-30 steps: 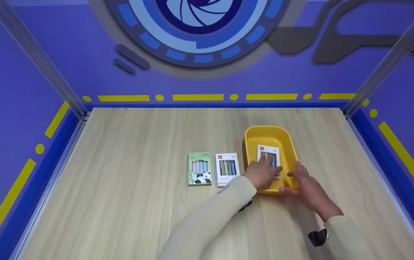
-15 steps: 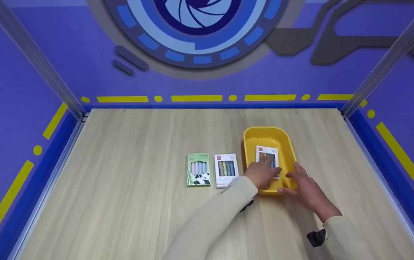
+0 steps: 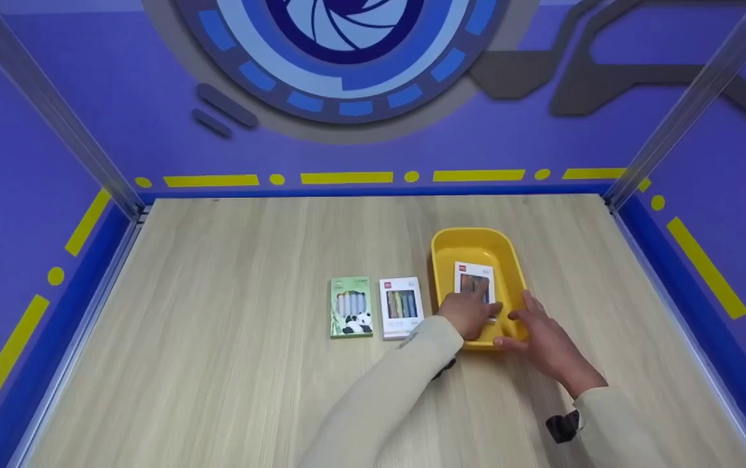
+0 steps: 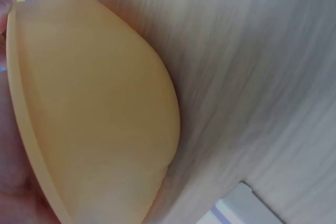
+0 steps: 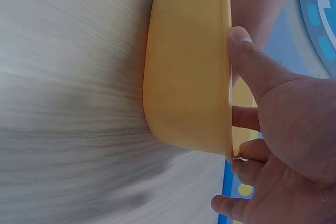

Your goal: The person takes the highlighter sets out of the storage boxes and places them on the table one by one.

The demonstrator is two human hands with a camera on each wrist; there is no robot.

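A yellow plastic bin stands right of centre on the table in the head view. Inside it lies a white crayon box with a window over its coloured sticks. My left hand reaches over the bin's near left side, its extended fingers resting on that box. My right hand holds the bin's near right corner. In the right wrist view the thumb lies on the rim, with the other fingers around the corner. The left wrist view mostly shows the bin's outer wall, hiding the left fingertips.
Left of the bin, a second white crayon box lies face up on the table. Beside it is a green crayon box with a panda picture. Blue-purple panels wall the wooden table at the back and sides.
The head view has shifted slightly, so everything appears a little farther left. Both hands keep their places at the bin and the box inside.
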